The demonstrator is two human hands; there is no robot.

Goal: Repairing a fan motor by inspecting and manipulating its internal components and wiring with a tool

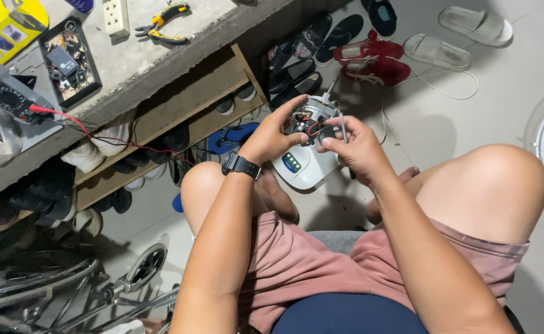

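Holding the small grey metal fan motor with red wires (311,119) between both hands, my left grip (272,137) clamps its left side, my right grip (353,145) pinches a thin metal tool (342,126) just right.

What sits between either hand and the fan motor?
Nothing visible. The left hand and right hand both grip the fan motor directly, above the white fan base. The right hand also holds a thin metal tool beside the motor.
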